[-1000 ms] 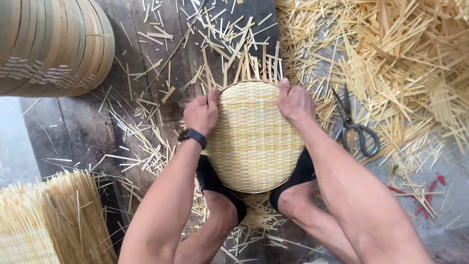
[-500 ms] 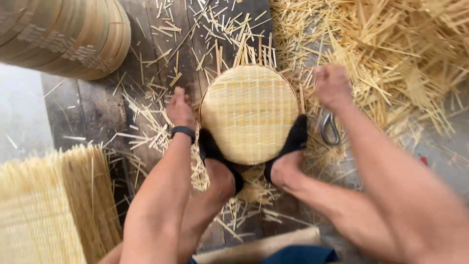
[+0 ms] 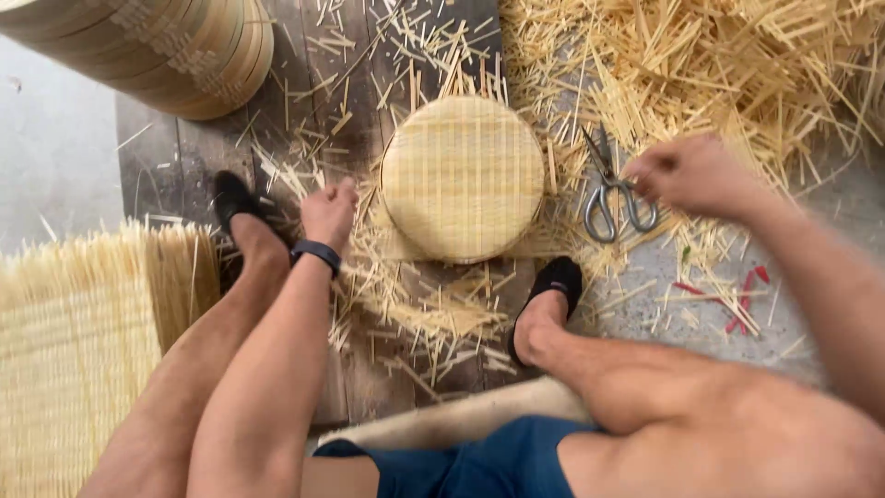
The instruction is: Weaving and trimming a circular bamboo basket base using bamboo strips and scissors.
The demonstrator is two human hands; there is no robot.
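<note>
Dark wooden boards [image 3: 304, 120] littered with pale bamboo offcuts [image 3: 737, 65] carry a round woven bamboo mat [image 3: 463, 177]. Right of it, the right hand [image 3: 696, 173] pinches the grey metal scissors [image 3: 610, 189], seemingly to lift them; left of it, the left hand [image 3: 329, 212] rests loosely curled, empty.

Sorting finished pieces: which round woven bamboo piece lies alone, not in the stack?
The round woven bamboo disc lying flat on the dark boards between the feet; the others are stacked together at top left.

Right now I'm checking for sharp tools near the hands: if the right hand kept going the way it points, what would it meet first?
The right hand points left, toward the scissors. Its fingertips look to be at the scissors' handle loop already, so it would likely meet those first; whether they touch is unclear. Beyond lies the round woven mat.
</note>
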